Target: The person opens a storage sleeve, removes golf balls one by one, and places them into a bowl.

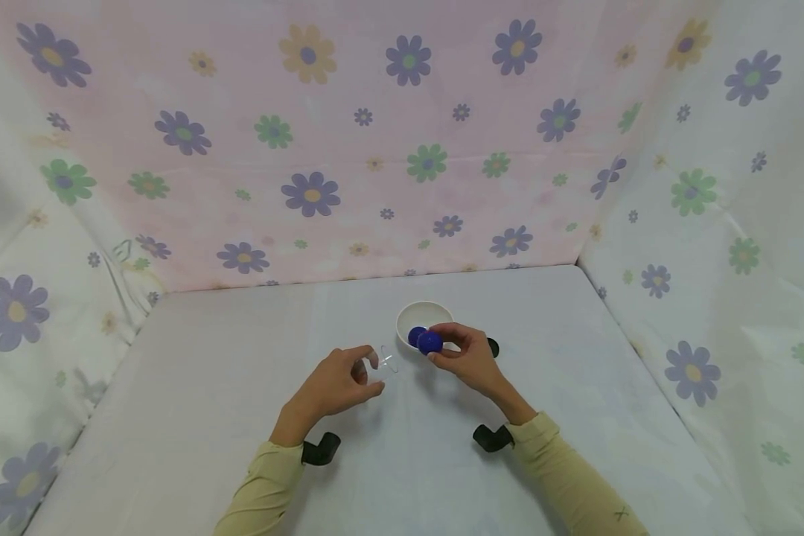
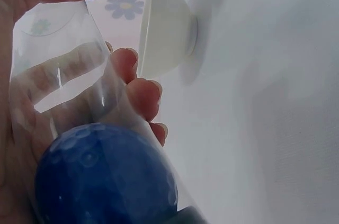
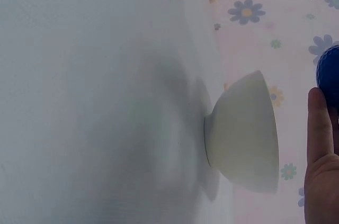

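Observation:
My left hand grips a clear plastic cup, tilted in the left wrist view. A blue dimpled golf ball lies inside the cup. In the head view only the cup's clear rim shows beyond the fingers. My right hand pinches another blue golf ball between thumb and fingers, over the near edge of a white bowl. Inside that bowl sits one more blue golf ball, partly hidden behind the held one. From the right wrist view, the bowl stands upright on the table, apart from the hand.
A small dark round object shows just behind the right hand; its kind is unclear. Black wrist mounts sit at both cuffs. The white-covered table is enclosed by flowered cloth walls at the back and sides.

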### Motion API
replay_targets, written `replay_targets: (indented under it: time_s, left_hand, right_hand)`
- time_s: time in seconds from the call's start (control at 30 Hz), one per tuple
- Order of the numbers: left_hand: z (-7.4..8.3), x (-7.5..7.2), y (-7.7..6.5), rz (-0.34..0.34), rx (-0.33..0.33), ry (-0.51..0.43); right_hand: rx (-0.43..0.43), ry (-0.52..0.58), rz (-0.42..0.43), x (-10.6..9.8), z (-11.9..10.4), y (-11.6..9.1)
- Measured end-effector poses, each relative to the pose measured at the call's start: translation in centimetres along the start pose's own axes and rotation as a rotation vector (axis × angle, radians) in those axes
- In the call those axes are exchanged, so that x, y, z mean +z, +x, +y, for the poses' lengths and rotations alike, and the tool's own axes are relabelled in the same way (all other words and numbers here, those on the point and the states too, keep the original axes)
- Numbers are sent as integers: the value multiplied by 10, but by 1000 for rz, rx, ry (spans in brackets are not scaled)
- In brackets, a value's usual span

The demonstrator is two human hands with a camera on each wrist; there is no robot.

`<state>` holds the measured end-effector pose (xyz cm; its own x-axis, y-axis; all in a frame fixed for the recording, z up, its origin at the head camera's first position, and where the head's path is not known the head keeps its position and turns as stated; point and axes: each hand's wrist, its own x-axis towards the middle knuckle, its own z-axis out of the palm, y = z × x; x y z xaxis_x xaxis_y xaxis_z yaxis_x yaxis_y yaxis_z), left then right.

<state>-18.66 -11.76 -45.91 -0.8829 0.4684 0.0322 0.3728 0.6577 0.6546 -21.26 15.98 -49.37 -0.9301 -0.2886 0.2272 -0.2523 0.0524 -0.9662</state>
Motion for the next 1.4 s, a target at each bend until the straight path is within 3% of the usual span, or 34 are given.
replay_targets:
  time_s: [0.63, 1.4]
  left_hand:
    - [0, 2, -2, 0, -15, 1]
    - [2, 3, -4, -9, -39, -1]
  right_hand:
    - [47, -132, 124, -17, 3, 17]
    - [62, -276, 125, -17, 10, 31]
